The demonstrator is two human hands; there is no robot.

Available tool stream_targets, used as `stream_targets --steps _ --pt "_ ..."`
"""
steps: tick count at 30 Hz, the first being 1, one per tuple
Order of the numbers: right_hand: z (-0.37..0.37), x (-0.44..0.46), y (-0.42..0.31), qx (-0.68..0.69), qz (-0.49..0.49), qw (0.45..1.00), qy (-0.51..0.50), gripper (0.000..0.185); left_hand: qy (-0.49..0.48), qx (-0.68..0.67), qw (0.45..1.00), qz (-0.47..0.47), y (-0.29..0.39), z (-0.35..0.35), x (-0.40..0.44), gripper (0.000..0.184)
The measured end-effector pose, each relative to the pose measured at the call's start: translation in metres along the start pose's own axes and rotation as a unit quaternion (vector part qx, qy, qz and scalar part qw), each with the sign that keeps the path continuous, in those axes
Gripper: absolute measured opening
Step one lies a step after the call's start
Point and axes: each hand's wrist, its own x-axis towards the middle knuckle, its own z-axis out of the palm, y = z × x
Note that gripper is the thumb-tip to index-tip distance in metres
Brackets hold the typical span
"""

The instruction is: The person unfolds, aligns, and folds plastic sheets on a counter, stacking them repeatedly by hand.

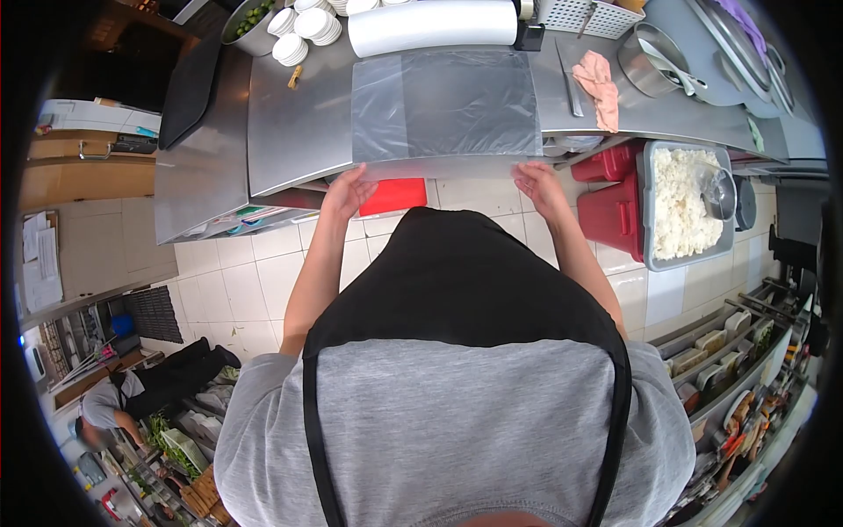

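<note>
A wide sheet of clear plastic film (pixel 465 101) lies over the steel counter, drawn out from a large white roll (pixel 430 28) at the back. Its near edge hangs past the counter's front, stretched between my two hands. At the film's left corner, my left hand (pixel 348 191) pinches the edge between thumb and fingers. My right hand (pixel 538 184) grips the opposite corner in the same way. Both hands are in front of the counter's edge, roughly level with each other.
Stacked white dishes (pixel 316 25) stand back left. A knife (pixel 569 79), a pink cloth (pixel 598 88) and a metal pot (pixel 652 61) sit on the right. Below right, a grey tub (pixel 650 202) holds white, rice-like food. Another person (pixel 158 386) works far left.
</note>
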Motion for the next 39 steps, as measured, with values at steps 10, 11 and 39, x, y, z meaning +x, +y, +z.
stream_targets --steps 10,11,39 --pt "0.007 0.016 -0.003 0.061 -0.051 0.995 0.058 0.025 0.108 -0.020 0.992 0.058 0.004 0.015 0.010 0.031" --pt "0.008 0.016 -0.004 0.057 -0.050 0.995 0.068 0.024 0.124 -0.010 0.990 0.066 0.004 0.018 0.008 0.028" --pt "0.023 -0.007 -0.010 0.076 -0.109 0.978 0.161 0.036 0.125 -0.033 0.990 0.058 0.007 0.018 -0.009 0.037"
